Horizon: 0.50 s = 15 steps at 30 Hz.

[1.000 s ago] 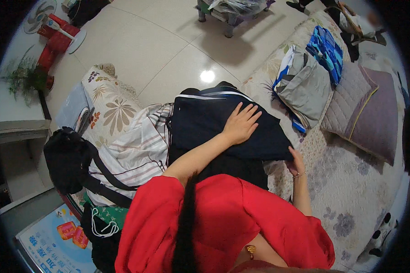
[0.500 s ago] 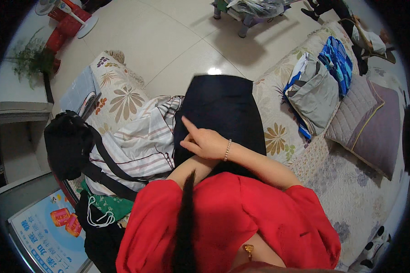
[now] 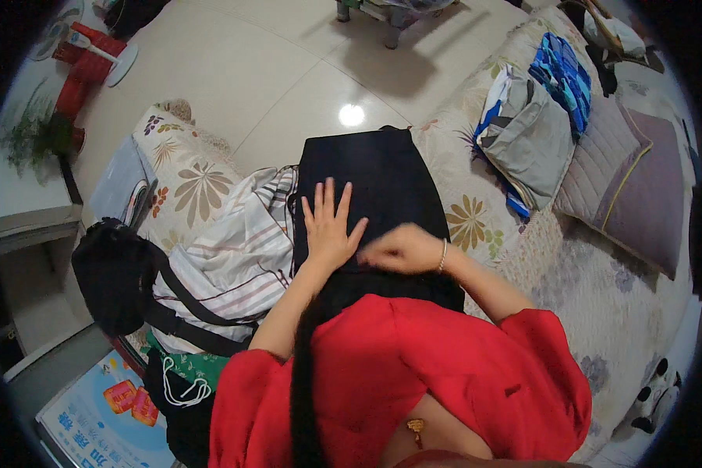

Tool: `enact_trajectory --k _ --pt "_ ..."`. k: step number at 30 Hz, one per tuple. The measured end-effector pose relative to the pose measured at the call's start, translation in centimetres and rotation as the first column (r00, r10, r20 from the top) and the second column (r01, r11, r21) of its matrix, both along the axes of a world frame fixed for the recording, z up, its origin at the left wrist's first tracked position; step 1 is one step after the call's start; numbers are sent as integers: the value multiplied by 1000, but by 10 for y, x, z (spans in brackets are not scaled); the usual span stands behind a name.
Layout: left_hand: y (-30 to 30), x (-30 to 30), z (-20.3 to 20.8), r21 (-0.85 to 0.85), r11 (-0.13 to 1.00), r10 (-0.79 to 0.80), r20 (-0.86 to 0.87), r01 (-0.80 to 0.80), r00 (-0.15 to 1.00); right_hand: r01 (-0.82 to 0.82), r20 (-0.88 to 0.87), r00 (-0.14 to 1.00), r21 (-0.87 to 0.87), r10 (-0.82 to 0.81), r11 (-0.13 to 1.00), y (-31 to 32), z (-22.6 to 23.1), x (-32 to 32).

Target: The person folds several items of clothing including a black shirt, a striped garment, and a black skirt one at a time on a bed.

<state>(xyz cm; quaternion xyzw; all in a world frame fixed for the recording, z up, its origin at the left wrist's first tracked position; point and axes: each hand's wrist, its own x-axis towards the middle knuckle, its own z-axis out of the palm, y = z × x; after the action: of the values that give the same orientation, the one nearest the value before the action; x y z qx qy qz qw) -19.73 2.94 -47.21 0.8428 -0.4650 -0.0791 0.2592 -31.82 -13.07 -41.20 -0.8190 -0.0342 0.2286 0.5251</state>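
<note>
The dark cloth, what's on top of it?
On the dark cloth, the left hand lies spread; the blurry right hand curls over its near part. Anything right under the hands is covered, so I can't see it.

1. Glossy pale tiled floor (image 3: 265,66): ahead of floral-covered sofa (image 3: 468,222).
2. Light glare (image 3: 352,115): on floor, ahead of sofa.
3. Legged stand (image 3: 393,36): farther ahead of sofa, cropped.
4. Pale cabinet (image 3: 31,216), open compartment: left of sofa.
5. White fan (image 3: 123,65), green plant (image 3: 39,142): beyond sofa's left end.
</note>
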Motion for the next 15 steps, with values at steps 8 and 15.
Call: enact_trajectory --k 8,15 --pt "-12 -18 -28 171 983 -101 205 66 973 437 609 787 -666 101 605 -83 -77 52" --pt "3 20 -36 -167 959 218 -69 -227 974 780 453 624 -311 -637 543 -146 -116 51"
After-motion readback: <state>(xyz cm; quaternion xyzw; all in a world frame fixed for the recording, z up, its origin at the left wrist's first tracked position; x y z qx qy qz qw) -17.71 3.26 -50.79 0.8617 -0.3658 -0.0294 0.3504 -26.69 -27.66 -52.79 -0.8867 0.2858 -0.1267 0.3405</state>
